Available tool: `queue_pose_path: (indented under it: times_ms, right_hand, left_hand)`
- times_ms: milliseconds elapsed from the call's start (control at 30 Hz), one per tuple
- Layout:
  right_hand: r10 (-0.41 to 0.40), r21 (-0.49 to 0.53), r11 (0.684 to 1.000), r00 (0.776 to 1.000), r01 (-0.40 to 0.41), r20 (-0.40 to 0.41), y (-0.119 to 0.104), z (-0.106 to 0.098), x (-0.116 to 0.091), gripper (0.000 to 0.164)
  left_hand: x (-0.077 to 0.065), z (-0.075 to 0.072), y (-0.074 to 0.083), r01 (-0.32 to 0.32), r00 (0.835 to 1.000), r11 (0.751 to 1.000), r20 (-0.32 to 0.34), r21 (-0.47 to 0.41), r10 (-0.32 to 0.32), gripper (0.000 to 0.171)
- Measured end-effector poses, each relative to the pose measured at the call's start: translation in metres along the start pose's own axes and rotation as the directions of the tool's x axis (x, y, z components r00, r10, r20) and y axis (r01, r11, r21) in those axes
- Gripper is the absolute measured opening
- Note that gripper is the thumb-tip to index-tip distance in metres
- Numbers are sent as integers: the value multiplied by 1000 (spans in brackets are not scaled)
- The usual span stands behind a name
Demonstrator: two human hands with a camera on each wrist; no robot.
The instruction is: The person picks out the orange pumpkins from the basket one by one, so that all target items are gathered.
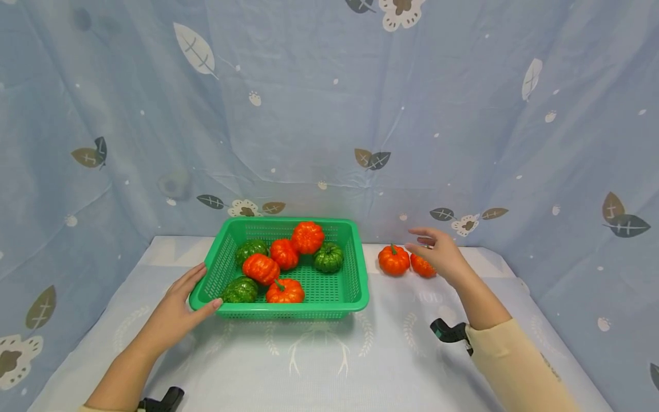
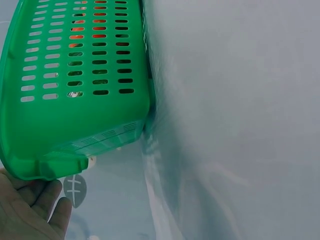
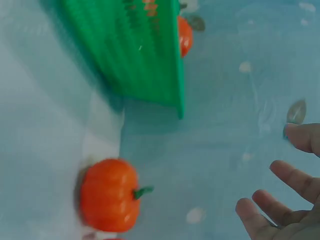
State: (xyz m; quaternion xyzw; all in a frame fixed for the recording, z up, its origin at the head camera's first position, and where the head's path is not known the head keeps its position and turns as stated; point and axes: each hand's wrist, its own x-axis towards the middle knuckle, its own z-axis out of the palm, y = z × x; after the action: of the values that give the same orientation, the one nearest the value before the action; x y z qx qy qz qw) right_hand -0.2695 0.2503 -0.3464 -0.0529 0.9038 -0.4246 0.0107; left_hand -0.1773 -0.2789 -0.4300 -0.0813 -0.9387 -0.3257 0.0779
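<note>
A green plastic basket (image 1: pixel 293 307) holds several small orange pumpkins (image 1: pixel 261 269) and three green ones (image 1: pixel 328 257). My left hand (image 1: pixel 177 315) rests at the basket's front left corner, thumb on the front rim and fingers along the left side. In the left wrist view its fingertips (image 2: pixel 61 212) lie just under the rim. To the basket's right, two more orange pumpkins (image 1: pixel 393 261) sit side by side on the table. My right hand (image 1: pixel 437 254) hovers over the farther-right one (image 1: pixel 422 266), partly hiding it, with spread fingers and nothing held.
A pale patterned cloth covers the table (image 1: pixel 329 366). A blue printed curtain (image 1: pixel 309 114) hangs close behind the basket and along both sides. Black wrist devices (image 1: pixel 449 332) show by both forearms.
</note>
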Motion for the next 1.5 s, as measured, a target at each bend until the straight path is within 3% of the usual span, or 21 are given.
queue_pose_path:
  times_ms: [333, 600, 833, 1200, 1500]
  right_hand:
    - [-108, -39, 993, 986, 113, 126, -66, 26, 13, 52]
    - [-145, -23, 988, 967, 153, 212, -86, 55, 34, 47]
    - [-216, -16, 973, 937, 229, 276, -100, 86, 53, 48]
    - [-170, -4, 984, 945, 178, 278, -105, 127, 85, 50]
    - [-89, -22, 995, 964, 98, 250, -101, 148, 98, 49]
  left_hand:
    - [0, -3, 1, -2, 1000, 1000, 1, 5, 2, 93]
    - [0, -1, 2, -12, 1000, 1000, 10, 2, 12, 93]
    - [-2, 0, 2, -17, 1000, 1000, 1, 18, 17, 93]
    - [-4, 3, -1, -11, 1000, 1000, -7, 11, 11, 93]
    - [-1, 3, -4, -22, 1000, 1000, -14, 18, 23, 92]
